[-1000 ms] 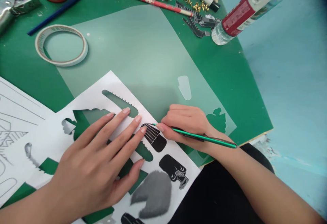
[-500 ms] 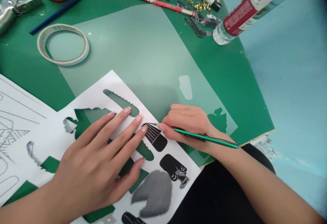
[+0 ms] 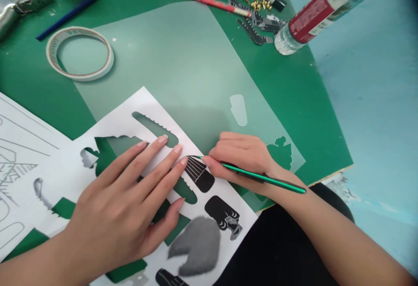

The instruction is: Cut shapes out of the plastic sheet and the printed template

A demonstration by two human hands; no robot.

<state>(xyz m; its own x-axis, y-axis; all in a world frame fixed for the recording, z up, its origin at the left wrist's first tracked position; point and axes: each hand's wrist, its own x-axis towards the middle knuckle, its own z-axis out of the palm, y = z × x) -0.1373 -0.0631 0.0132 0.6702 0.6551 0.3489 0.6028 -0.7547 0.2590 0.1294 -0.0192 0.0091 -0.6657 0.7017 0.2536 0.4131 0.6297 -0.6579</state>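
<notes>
My left hand lies flat with fingers spread on a white printed sheet that has shapes cut out of it. My right hand is closed on a thin green-handled tool; its tip touches the top of a black ribbed printed shape on the sheet, just beside my left fingertips. More printed shapes, a black one and a grey one, lie lower on the sheet. Under the sheet is a translucent film on a green table.
A tape roll lies at the upper left, near a blue paintbrush and a metal tool. Red-wrapped sticks, brass pins, black cutouts and a lying bottle sit at the top right. Line drawings lie left.
The view has drifted slightly; both hands stay in place, the tool tip shifting a little along the top of the black ribbed shape.
</notes>
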